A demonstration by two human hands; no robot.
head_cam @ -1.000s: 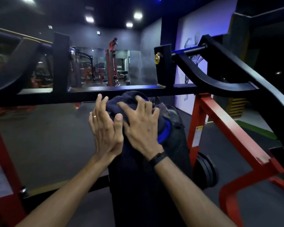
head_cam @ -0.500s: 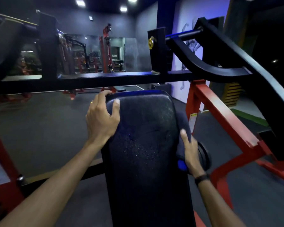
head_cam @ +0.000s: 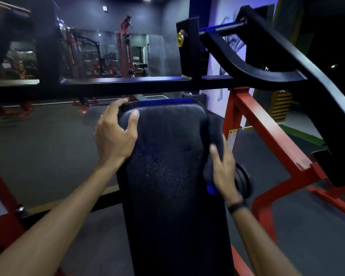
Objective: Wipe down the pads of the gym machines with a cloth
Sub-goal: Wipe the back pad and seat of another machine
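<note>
Black crossbar (head_cam: 127, 86) of the machine frame, running level across the view; taken here as the landmark. Above its right part, a black upright post (head_cam: 189, 48) bearing a gold-coloured knob (head_cam: 180, 38). To the right of the post, a curved black lever arm (head_cam: 247, 64) sweeping down toward the crossbar's right end. Below that end, a red frame leg (head_cam: 267, 132) slanting down and to the right, with a white warning label (head_cam: 232, 136) near its upper part. Behind the crossbar, a wall mirror (head_cam: 108, 54) showing red and black racks. Beneath the crossbar, dark grey floor (head_cam: 48, 146). At far right, beyond the red leg, a green floor strip (head_cam: 303, 134).
</note>
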